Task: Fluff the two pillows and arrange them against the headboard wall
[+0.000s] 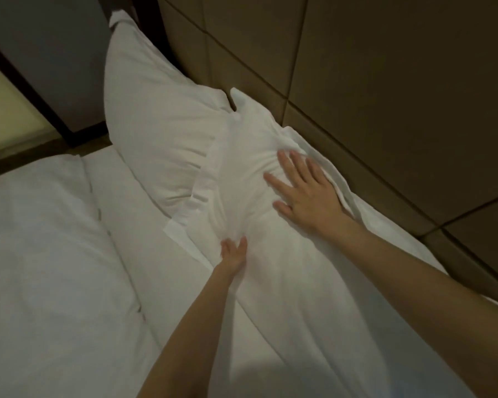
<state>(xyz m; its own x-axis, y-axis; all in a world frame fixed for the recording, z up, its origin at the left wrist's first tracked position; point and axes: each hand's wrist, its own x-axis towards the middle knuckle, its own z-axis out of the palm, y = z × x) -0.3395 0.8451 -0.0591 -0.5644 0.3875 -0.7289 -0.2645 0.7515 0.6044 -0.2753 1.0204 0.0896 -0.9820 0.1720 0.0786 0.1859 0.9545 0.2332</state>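
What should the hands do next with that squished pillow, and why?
Probably let go and plump it. The left hand pinches the near pillow at its front edge and the right hand lies flat on top, so its middle looks bunched and creased beside the fuller far pillow.

Two white pillows are lying along the headboard wall (385, 81): the far pillow (156, 133) and the near pillow (270, 268). Two hands are showing, the left hand (233, 254) and right hand (305, 193). One duvet (41, 268) is covering the bed.
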